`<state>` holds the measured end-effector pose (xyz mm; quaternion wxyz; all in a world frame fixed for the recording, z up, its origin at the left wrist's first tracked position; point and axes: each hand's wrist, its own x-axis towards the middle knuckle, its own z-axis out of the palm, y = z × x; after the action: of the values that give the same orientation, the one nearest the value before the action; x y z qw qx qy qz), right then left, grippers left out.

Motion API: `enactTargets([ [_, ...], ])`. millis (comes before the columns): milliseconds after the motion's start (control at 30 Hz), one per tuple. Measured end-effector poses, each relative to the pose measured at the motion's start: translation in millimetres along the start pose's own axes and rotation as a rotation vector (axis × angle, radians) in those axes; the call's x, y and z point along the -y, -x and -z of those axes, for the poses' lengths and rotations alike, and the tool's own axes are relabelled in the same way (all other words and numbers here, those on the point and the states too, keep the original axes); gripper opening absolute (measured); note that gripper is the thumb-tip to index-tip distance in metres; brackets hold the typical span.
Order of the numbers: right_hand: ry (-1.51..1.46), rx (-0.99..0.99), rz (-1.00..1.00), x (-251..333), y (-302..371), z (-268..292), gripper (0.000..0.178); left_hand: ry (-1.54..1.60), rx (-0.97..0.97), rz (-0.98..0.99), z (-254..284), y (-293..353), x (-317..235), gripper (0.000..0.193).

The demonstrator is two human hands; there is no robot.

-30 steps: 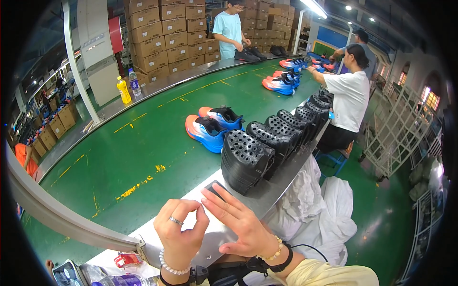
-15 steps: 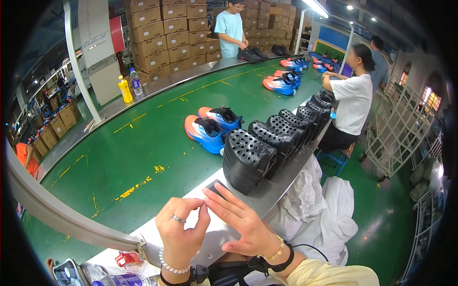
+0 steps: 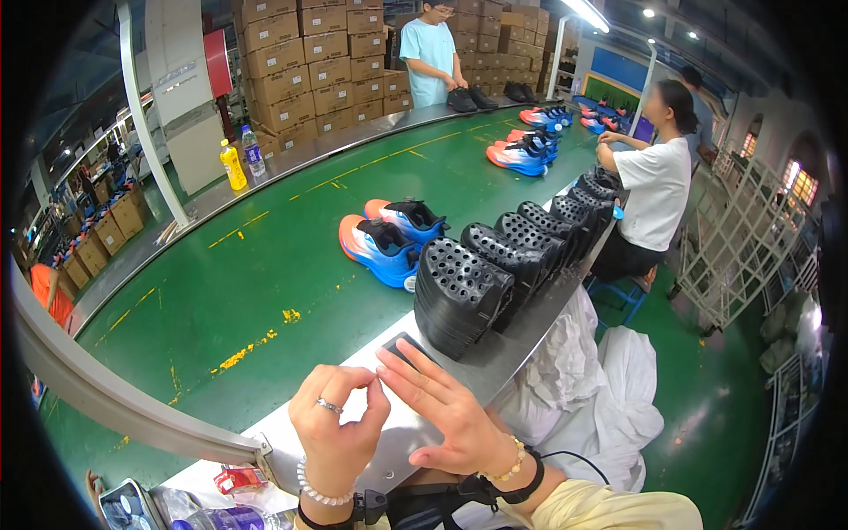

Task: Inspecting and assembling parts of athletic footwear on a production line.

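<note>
My left hand (image 3: 336, 433), with a ring and a beaded bracelet, pinches thumb and forefinger together right at the fingertips of my right hand. Whatever lies in that pinch is too small or hidden to make out. My right hand (image 3: 450, 424) is held out with fingers extended and the thumb apart, nothing in its palm. Behind its fingertips a flat dark object (image 3: 402, 351) rests on the metal ledge, partly covered. Just beyond stands a nested stack of black perforated toe-shaped pieces (image 3: 459, 296). A pair of orange, white and blue sneakers (image 3: 380, 252) sits on the green conveyor belt.
More black perforated stacks (image 3: 539, 234) line the ledge (image 3: 521, 340) toward a seated co-worker in white (image 3: 658, 190). Another person (image 3: 428, 62) handles dark shoes across the belt (image 3: 221, 291). Bottles (image 3: 232, 165) stand on the far rim. A curved white post (image 3: 132, 389) rises at left.
The near sneakers and the belt's yellow marks have shifted slightly left. The person across the belt has moved their hands and the dark shoes a little. Both my hands have stayed nearly still.
</note>
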<state>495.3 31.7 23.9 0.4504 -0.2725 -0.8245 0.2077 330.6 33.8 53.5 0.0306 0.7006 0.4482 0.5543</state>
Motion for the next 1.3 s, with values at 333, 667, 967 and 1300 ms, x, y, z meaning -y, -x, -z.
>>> enactTargets([
  [333, -0.007, -0.014, 0.009, -2.9, -0.4, 2.1, 0.082, 0.051, 0.034, -0.009, -2.2, -0.8, -0.5, 0.011],
  [667, -0.026, -0.013, 0.013, -6.3, 0.5, 8.3, 0.081, 0.051, -0.004, 0.026, -11.7, -4.1, -3.4, 0.010],
  [967, 0.014, -0.002, 0.034, -2.8, 1.9, 2.6, 0.079, -0.011, -0.005, -0.005, -5.9, -0.7, -2.5, 0.017],
  [1300, 0.039, -0.013, 0.045, 1.6, 1.1, 8.2, 0.080, 0.009, -0.034, -0.039, -7.8, -3.4, -5.5, 0.017],
])
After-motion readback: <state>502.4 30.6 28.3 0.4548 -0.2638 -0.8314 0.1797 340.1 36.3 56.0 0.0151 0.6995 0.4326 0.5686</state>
